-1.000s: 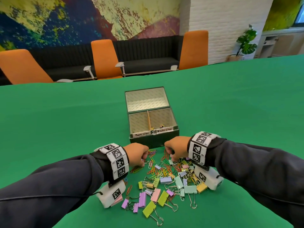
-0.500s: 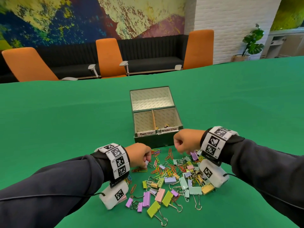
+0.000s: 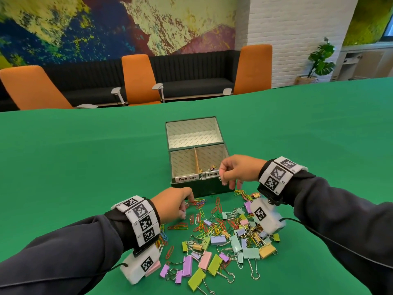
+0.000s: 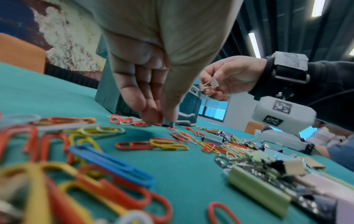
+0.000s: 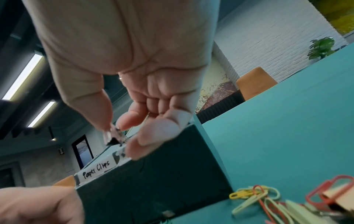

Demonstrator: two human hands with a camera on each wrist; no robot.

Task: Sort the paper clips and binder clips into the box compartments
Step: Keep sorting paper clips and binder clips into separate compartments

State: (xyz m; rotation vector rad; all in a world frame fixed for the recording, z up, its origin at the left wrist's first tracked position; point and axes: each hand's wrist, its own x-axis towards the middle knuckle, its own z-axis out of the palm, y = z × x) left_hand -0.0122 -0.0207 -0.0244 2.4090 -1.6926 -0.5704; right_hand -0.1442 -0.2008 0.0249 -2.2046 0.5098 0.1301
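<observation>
A dark green box (image 3: 197,189) has two front compartments labelled "Paper Clips" (image 3: 187,178) on the left and "Binder Clips" on the right. The right one holds a few binder clips (image 3: 212,168). My right hand (image 3: 222,177) hovers over the box's front edge at the binder label and pinches a small binder clip (image 4: 213,83), also in the right wrist view (image 5: 114,136). My left hand (image 3: 185,207) is down on the cloth before the box. Its thumb and fingertips (image 4: 153,116) pinch a small bluish clip (image 4: 168,123) among the coloured paper clips (image 3: 200,211).
Pastel binder clips (image 3: 238,245) lie heaped on the green tablecloth (image 3: 85,167) near me, mixed with paper clips. The box's open lid (image 3: 193,133) lies behind the compartments. Orange chairs (image 3: 138,79) and a black sofa stand beyond the table's far edge.
My right hand has lifted from the pile with a binder clip and moved up to the box's front edge. My left hand has stayed low among the paper clips.
</observation>
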